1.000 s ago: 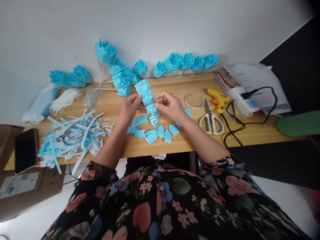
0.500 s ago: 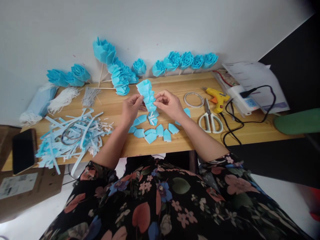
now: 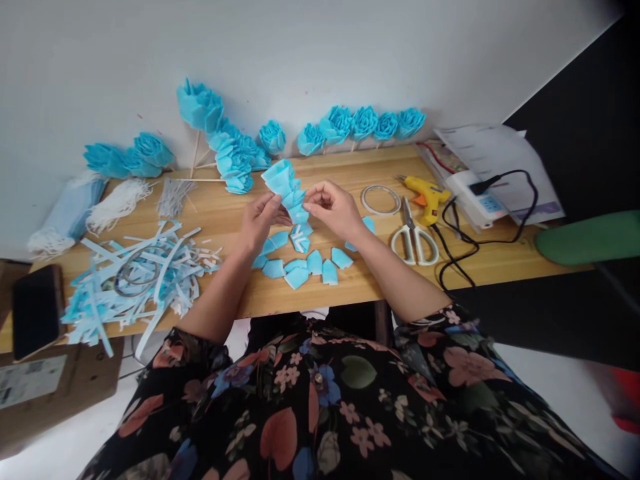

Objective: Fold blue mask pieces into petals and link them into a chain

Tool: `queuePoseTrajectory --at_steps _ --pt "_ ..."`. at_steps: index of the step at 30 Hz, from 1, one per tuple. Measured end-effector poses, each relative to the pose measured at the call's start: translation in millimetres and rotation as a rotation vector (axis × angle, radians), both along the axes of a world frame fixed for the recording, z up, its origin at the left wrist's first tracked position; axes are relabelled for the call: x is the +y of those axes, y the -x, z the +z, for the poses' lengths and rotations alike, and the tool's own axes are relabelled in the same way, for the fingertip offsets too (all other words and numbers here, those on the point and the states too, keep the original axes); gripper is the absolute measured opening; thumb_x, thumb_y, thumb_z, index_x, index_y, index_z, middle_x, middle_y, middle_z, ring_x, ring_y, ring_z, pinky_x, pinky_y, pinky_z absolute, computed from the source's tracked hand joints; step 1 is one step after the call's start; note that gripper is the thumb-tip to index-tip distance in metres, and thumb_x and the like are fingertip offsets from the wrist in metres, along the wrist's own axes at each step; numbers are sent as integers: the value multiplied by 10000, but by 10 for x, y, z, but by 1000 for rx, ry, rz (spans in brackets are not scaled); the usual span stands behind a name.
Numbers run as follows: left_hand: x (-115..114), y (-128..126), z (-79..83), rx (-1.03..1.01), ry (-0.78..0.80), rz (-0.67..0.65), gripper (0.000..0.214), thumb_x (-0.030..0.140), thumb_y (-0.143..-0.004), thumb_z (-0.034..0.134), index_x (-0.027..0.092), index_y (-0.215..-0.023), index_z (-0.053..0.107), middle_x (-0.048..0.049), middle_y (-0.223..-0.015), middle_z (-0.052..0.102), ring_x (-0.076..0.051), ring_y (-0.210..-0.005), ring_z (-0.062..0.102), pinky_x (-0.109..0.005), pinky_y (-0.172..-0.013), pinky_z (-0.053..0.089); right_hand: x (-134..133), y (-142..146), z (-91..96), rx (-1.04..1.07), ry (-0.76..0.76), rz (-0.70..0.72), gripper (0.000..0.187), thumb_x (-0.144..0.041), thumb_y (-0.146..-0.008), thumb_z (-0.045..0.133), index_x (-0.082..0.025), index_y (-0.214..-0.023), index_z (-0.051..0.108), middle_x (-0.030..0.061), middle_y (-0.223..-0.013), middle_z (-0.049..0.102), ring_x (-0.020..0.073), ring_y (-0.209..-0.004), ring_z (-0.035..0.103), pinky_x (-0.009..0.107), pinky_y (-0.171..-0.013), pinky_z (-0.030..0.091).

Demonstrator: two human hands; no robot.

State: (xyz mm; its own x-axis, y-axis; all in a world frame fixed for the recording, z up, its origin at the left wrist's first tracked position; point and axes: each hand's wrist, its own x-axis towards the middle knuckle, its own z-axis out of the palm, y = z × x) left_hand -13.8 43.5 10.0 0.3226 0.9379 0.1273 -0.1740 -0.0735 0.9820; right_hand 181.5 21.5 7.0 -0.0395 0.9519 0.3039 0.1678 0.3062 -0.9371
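Observation:
Between my hands is a strip of overlapping light-blue fabric petals, raised over the table with its top leaning left. My left hand pinches the strip's left edge between thumb and fingers. From the other side, my right hand has its thumb and fingertips closed on the strip's right edge. Just below it lies a blue petal with white tape pieces. Several loose blue petals are spread on the wood in front of me, and some are partly hidden by my forearms.
Finished blue flowers on sticks line the wall. At right are a tape roll, scissors, a yellow glue gun and a power strip. At left lie fabric scraps, wires and a phone.
The petal strip leans further left at its top, while both hands keep their pinch on it. The whole scene has shifted slightly left in view.

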Motion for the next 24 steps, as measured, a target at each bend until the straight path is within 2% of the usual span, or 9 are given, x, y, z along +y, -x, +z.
queuePoseTrajectory --at_steps 10,16,24 --pt "60 1 -28 47 31 115 337 463 -896 733 174 -749 645 -9 -646 688 -131 -560 665 -245 -584 593 -30 -4 8 -27 -21 73 247 -374 -793 757 -217 -958 661 -7 -851 724 142 -783 654 277 -705 480" --pt "120 31 -64 75 33 198 322 431 -914 720 180 -738 624 4 -634 668 -120 -563 654 -226 -583 582 -64 1 51 -63 -16 100 242 -380 -794 753 -221 -957 672 -18 -810 707 128 -698 606 276 -654 458" --pt "70 -24 -44 118 21 131 318 391 -925 707 169 -712 627 3 -608 665 -117 -531 643 -223 -558 578 -45 -5 50 -31 -10 75 246 -371 -776 753 -220 -948 664 -4 -864 721 144 -787 647 281 -721 489"
